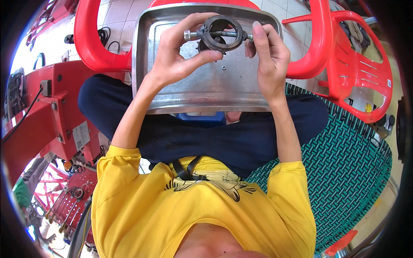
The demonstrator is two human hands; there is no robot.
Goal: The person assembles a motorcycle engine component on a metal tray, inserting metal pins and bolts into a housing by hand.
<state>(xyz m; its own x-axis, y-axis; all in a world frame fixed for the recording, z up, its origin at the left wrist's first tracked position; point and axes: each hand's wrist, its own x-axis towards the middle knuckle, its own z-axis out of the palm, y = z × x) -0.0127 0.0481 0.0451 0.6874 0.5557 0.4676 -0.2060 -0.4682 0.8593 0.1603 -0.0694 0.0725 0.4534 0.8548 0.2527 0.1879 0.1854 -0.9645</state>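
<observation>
My left hand (174, 58) is closed around a dark, round metal ring part (216, 46), thumb below it and fingers above. A long threaded bolt (223, 33) runs crosswise through the ring, its hex head on the left beside my left hand. At the bolt's right end my right hand (272, 58) is closed, thumb and fingers pinching around the tip; whether a nut sits between them I cannot tell. Below the hands lies a shallow metal tray (206, 88), with a small nut (223, 67) on its bottom.
The tray rests on a red plastic chair (101, 53). Another red chair (357, 64) stands to the right. Red machinery (51, 112) is close on my left, beside a red perforated panel (81, 193) holding metal parts. I sit on a green woven seat (344, 172).
</observation>
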